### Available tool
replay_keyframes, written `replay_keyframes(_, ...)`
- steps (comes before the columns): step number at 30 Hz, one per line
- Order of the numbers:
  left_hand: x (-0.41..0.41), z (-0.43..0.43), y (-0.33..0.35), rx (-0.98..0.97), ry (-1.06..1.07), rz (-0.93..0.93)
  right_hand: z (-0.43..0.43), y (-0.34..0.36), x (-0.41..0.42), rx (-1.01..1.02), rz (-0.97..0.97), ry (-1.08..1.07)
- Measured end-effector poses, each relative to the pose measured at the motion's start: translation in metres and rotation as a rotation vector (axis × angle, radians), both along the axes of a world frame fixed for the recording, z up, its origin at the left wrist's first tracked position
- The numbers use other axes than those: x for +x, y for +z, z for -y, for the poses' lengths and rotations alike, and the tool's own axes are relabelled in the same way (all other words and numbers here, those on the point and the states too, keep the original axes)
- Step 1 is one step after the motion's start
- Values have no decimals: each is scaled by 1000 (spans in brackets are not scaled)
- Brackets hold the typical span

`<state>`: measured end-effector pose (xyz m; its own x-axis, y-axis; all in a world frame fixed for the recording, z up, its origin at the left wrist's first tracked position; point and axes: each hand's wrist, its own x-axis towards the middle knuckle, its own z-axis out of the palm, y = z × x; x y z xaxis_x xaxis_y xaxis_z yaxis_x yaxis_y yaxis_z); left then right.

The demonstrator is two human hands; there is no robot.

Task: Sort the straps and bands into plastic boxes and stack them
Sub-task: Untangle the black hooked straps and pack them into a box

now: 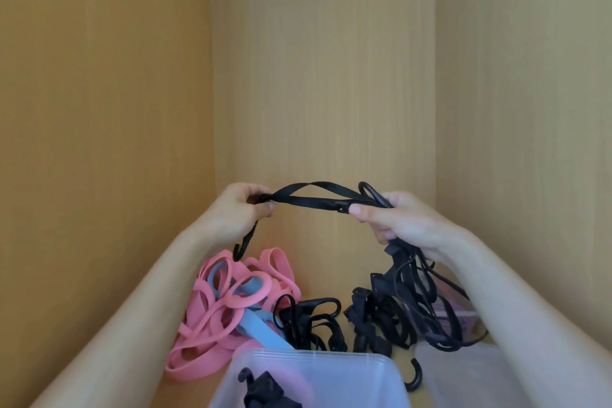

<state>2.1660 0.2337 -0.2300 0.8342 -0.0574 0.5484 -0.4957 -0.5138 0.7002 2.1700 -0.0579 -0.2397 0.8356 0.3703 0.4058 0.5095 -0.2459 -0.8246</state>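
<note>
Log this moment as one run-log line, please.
left hand: pinches black strap | right hand: grips strap, black bundle | pink bands: beside box

Left hand (pixel 239 205) and right hand (pixel 397 220) pinching black strap (pixel 308 195), pink bands (pixel 218 308) below

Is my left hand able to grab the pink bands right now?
Probably not yet. The left hand is pinching the end of a black strap stretched across to the right hand. The pink bands lie just below it with nothing in between, so letting go should free the way.
</note>
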Motion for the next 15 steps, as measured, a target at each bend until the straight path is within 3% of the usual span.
replay_keyframes(3,3,-1,-1,143,134,80,4,3,-2,-59,21,-20)
replay_keyframes(9,4,-2,-1,103,106,78,6,6,-4,-79,25,-35)
replay_keyframes(15,4,-2,-2,-38,-24,-204,9,10,-5,60,20,-14)
